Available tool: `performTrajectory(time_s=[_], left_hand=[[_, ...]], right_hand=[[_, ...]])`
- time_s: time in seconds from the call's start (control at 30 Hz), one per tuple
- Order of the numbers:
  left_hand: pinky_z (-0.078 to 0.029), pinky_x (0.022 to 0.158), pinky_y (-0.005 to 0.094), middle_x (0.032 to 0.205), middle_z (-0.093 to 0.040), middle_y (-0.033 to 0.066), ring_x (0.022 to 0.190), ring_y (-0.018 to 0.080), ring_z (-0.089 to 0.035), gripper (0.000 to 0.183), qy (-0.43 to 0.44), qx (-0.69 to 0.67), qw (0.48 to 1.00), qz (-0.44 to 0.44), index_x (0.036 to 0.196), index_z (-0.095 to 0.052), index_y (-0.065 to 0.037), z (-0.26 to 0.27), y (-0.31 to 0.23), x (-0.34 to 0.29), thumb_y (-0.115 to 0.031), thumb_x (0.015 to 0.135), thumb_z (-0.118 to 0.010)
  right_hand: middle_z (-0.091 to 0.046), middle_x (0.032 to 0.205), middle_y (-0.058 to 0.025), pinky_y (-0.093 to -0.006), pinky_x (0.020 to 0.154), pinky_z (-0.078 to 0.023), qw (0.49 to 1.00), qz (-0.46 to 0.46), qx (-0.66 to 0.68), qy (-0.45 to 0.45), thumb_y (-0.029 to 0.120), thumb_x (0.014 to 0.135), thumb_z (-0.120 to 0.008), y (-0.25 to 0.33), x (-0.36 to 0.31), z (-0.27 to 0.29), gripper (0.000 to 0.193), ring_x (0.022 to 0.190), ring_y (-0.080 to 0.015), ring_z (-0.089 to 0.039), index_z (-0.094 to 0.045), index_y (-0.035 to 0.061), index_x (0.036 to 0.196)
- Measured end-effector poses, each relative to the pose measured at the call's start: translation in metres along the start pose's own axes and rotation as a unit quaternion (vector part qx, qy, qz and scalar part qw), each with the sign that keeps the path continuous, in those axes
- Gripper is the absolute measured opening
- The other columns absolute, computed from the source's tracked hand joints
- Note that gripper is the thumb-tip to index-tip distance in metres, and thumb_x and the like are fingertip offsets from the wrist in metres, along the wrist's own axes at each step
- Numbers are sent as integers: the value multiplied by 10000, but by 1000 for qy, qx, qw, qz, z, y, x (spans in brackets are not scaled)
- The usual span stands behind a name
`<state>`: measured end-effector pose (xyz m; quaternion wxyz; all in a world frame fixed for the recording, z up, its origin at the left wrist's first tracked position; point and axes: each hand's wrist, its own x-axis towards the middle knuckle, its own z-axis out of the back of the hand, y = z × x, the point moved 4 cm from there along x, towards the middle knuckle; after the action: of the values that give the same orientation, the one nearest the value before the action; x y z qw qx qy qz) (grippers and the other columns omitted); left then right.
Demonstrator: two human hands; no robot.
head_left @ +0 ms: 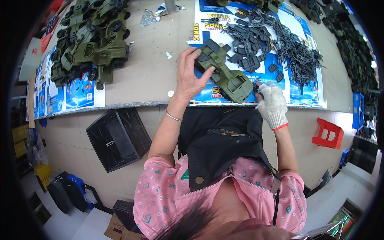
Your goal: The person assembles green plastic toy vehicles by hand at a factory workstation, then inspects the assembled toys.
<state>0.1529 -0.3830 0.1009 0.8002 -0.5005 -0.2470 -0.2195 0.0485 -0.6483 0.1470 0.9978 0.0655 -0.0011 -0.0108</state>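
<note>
An olive-green toy military truck (pixel 236 85) lies slantwise at the table's near edge. My bare left hand (pixel 189 77) is closed around its far left end, thumb across the top. A white knitted glove covers my right hand (pixel 273 105), whose bare fingertips are pinched beside the truck's near right corner. Something small and dark shows at those fingertips, too hidden to name. Beyond the truck lies a pile of small black plastic parts (pixel 250 44), some flat and panel-like. To its right is a heap of thin black frame-like parts (pixel 298 60).
Several green toy trucks (pixel 94 48) are piled on the left of the table (pixel 148 72). Printed blue sheets (pixel 320 90) lie under the parts. Below the edge stand a black crate (pixel 108 140) and a red stool (pixel 328 133). More dark toys (pixel 352 52) line the far right.
</note>
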Motion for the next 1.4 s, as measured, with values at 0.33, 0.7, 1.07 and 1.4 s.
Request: performTrajectory(time_s=[0.33, 0.7, 1.07, 1.4], left_hand=[[-526, 970, 437, 1309, -553, 199, 1184, 373, -589, 632, -4, -6, 1000, -4, 1256, -579, 1, 8, 3, -2, -139, 726, -895], [-524, 945, 447, 1280, -559, 215, 1158, 388, -593, 648, -5, 3, 1000, -17, 1251, -576, 10, 4, 2, -1, -136, 709, -901], [-487, 1002, 456, 1219, -564, 178, 1193, 392, -561, 615, 15, -79, 996, -42, 1215, -562, -41, 6, 5, 1, -116, 692, -877], [-463, 983, 498, 1223, -513, 235, 1146, 442, -511, 756, 32, -132, 988, 68, 1283, -481, 47, -10, 11, -13, -113, 648, -859]], right_hand=[[-720, 1002, -104, -331, 826, -528, 909, 15, 396, -128, 119, 844, -809, 34, 57, 21, 380, 934, -205, -687, -716, 35, 1203], [-711, 1029, -183, -421, 849, -544, 970, 170, 164, -57, 231, 828, -797, 106, 98, 40, 343, 959, -362, -681, -739, 61, 1121], [-606, 1264, -221, -548, 991, -430, 913, 405, -44, -28, 429, 909, -640, 168, 139, 33, 432, 1157, -433, -578, -681, 65, 1137], [-646, 1141, -242, -523, 961, -463, 905, 411, -6, 107, 293, 952, -604, 171, 146, 24, 437, 1095, -446, -600, -633, 13, 1285]])
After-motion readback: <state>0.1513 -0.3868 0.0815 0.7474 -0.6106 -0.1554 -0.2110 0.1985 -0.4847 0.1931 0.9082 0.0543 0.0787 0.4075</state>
